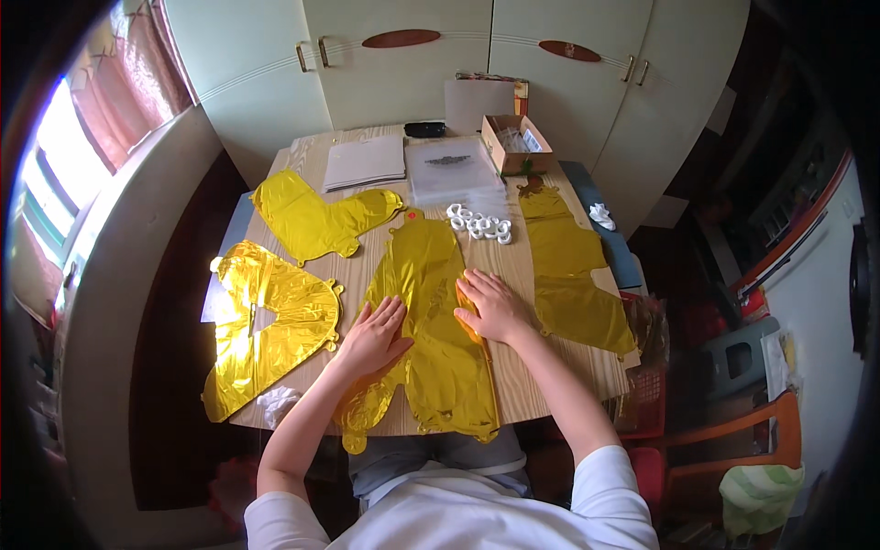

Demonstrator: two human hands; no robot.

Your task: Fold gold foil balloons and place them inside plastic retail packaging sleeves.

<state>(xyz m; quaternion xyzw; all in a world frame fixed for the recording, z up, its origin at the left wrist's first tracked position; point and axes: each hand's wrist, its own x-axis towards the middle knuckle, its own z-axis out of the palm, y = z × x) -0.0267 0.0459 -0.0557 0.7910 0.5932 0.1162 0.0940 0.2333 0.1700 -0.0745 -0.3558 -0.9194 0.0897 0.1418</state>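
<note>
A flat gold foil balloon (431, 312) lies in front of me, its lower end reaching the table's near edge. My left hand (374, 337) rests flat on its left side, fingers stretched out and pointing away from me. On its right edge lies my right hand (495, 307), fingers extended over the foil, where a strip of the edge looks folded over. Neither hand grips anything. To the left are two more flat gold foil balloons, a shiny one (312, 316) nearer and another (316, 220) behind it. A further gold foil balloon (568, 247) is spread on the right.
Several small white rings (478, 225) sit beyond the middle balloon. Behind are a stack of grey sheets (365, 163), a clear plastic sleeve (454, 183) and an open box (518, 147). Crumpled white tissue (278, 403) lies near left. A wooden chair (784, 431) stands at right.
</note>
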